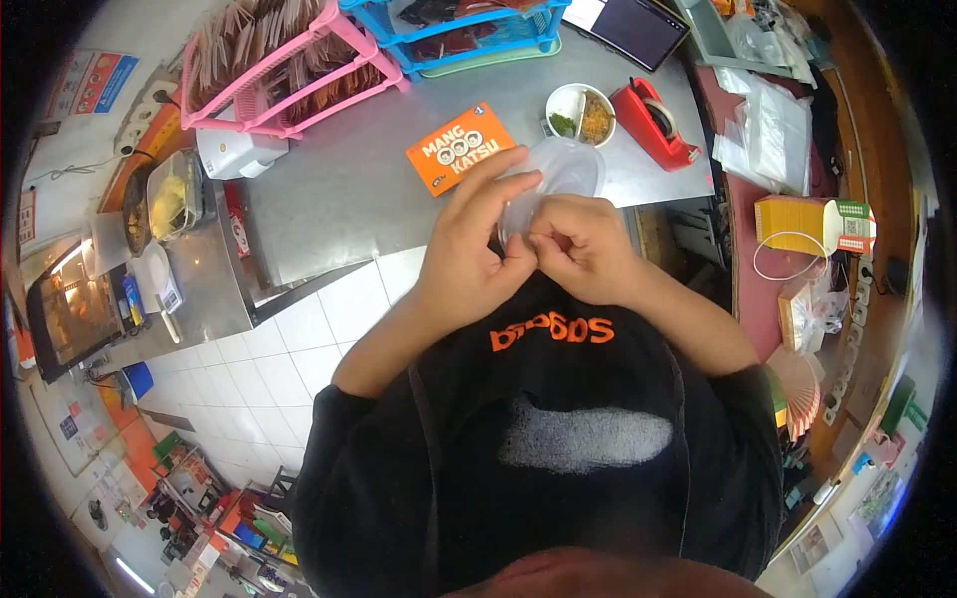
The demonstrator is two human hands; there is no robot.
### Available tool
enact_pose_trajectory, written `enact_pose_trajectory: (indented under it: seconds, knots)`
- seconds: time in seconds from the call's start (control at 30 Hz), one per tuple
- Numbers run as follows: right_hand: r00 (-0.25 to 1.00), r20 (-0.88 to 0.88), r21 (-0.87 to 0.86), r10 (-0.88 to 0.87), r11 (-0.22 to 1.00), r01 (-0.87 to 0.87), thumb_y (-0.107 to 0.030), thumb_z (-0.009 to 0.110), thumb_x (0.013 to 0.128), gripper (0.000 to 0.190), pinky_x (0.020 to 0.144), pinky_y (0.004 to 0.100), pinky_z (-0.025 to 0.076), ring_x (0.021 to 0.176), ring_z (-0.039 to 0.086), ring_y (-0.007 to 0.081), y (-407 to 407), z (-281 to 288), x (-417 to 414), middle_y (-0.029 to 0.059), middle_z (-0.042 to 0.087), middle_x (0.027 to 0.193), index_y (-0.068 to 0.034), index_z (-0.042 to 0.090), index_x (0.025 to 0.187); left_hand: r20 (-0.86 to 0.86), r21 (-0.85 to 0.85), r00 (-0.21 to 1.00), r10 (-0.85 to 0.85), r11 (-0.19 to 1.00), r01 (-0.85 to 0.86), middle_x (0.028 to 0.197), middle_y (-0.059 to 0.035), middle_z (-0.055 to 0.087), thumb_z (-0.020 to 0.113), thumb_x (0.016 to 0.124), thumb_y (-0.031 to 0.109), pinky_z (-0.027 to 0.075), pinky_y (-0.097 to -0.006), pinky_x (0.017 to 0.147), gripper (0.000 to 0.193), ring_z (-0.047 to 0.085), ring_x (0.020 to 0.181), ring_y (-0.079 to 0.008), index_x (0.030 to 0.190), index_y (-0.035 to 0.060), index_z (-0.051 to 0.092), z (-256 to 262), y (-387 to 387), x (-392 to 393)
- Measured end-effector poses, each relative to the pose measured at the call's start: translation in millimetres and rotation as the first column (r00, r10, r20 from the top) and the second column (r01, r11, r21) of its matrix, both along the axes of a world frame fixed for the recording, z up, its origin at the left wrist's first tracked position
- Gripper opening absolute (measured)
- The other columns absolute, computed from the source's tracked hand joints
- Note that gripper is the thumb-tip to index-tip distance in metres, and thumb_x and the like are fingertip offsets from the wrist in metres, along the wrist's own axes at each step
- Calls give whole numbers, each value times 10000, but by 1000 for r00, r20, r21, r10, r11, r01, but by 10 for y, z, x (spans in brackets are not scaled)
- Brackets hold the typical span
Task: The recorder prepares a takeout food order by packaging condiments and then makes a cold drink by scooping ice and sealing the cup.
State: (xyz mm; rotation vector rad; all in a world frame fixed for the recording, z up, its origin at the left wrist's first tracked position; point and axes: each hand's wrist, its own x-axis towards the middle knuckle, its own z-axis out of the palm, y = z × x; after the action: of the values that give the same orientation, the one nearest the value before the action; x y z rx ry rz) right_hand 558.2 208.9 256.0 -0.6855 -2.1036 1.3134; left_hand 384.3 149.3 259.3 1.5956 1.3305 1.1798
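Both hands are at the table's front edge, in front of my black apron (553,359). My left hand (478,239) grips the near left rim of a translucent plastic lid (572,168), thumb bent in below and fingers spread above. Against the near side of the same lid, my right hand (587,250) pinches with curled fingers. The two thumbs almost meet. Whether it is one lid or several nested ones, I cannot tell. Just beyond it stands a round white divided bowl (555,97) with chopped greens and a yellow-brown crumbly food. An orange printed box (460,149) lies to the left.
A red tape dispenser (656,123) stands right of the bowl. Pink (291,97) and blue (475,37) racks of packets line the back, beside a tablet (635,34). Clear plastic bags (770,138) and a yellow carton (796,224) are on the right; a kitchen scale (157,273) is left.
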Motion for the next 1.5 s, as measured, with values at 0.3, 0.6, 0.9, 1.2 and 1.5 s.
enact_pose_trajectory:
  seconds: [0.3,0.6,0.9,1.2,1.5]
  knots:
    - [996,-35,38,85,996,-84,10,619,742,113,545,381,439,599,552,303,11,-81,-46,111,523,664,-35,516,748,-104,17,994,-21,1000,23,1427,-160,434,495,690,-124,546,-280,830,568,558,1197,-232,1243,-3,533,44,-24,-92]
    - [966,-197,-29,167,984,-176,4,572,768,86,524,325,405,570,525,218,-56,152,114,75,507,655,-39,505,735,301,-107,949,95,992,-65,1353,-161,482,441,743,-126,488,-316,916,521,597,1129,-222,1252,-20,479,-134,-61,-265]
    - [894,-442,19,-69,996,86,-228,509,963,270,731,306,411,814,537,184,10,325,503,116,574,891,-70,443,755,247,75,950,192,973,-216,1323,-187,527,319,821,-101,406,-345,1048,498,542,1205,-231,1298,-56,454,-306,239,-491]
    - [711,-532,-317,-459,887,336,-147,506,971,179,759,276,451,809,567,112,116,187,1447,95,659,903,-63,473,817,604,-332,767,218,943,-6,1374,-160,460,512,921,-34,417,-419,1049,518,525,1214,-264,1407,17,339,-574,681,-5]
    - [376,-270,-352,-887,454,819,-51,460,936,153,579,198,360,650,441,33,114,-297,3142,34,669,879,-82,484,789,795,-357,594,122,886,295,1412,-183,395,532,895,14,446,-548,999,654,406,1323,-336,1464,59,215,-624,2205,1643]
